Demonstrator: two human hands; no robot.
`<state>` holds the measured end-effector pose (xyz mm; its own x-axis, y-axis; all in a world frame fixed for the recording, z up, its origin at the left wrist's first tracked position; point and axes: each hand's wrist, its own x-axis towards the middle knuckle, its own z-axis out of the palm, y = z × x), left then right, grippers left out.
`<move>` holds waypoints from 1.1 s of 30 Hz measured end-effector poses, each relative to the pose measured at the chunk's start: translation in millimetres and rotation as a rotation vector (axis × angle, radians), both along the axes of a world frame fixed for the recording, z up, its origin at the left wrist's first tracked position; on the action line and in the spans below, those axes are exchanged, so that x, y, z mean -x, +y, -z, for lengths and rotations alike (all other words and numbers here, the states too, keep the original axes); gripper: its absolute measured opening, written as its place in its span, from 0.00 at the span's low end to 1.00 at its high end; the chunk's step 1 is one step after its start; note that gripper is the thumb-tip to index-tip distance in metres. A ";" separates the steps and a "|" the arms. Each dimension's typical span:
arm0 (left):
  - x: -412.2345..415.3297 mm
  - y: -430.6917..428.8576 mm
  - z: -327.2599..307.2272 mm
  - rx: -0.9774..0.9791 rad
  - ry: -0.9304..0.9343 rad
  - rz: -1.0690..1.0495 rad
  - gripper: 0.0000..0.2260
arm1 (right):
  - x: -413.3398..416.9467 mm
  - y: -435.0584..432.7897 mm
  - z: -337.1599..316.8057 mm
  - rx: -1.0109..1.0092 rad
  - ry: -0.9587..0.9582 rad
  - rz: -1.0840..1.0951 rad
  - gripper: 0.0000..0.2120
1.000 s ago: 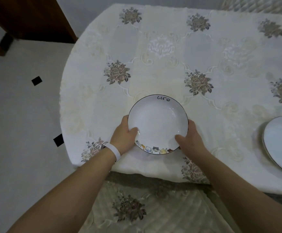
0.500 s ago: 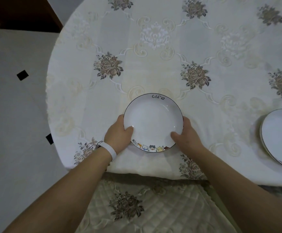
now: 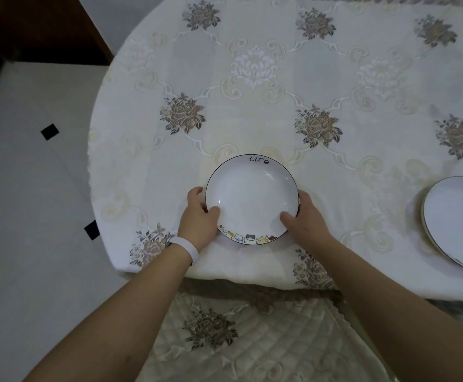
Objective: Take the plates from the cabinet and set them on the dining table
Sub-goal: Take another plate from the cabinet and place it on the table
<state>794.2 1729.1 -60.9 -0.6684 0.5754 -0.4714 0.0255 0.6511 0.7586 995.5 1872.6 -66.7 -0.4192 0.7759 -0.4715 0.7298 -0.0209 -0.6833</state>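
A white plate (image 3: 251,194) with a thin dark rim, the word "life" at its far edge and small cartoon cats at its near edge, sits low over the dining table (image 3: 266,106) near the front edge. My left hand (image 3: 198,220) grips its left rim, thumb on top. My right hand (image 3: 305,219) grips the right rim the same way. A second white plate (image 3: 462,221) lies on the table at the right, partly cut off by the frame.
The table has a cream floral embroidered cloth with a rounded left end. A quilted chair seat (image 3: 252,340) sits below the front edge between my arms. Pale tiled floor (image 3: 26,202) lies left, with dark wooden furniture (image 3: 40,26) at the top left.
The plate stays between both hands near the table's front edge. Only the view shifts a little; the grip is unchanged.
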 end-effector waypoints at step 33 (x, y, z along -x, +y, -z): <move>-70.4 -215.2 -172.5 0.211 0.884 0.062 0.17 | 37.4 -117.3 -170.8 -0.752 0.211 -1.003 0.21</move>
<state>864.6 1513.9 111.5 -0.8069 0.5824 0.0986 0.5809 0.7523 0.3106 958.0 1755.3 104.1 -0.9882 0.1217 0.0931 0.0762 0.9173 -0.3908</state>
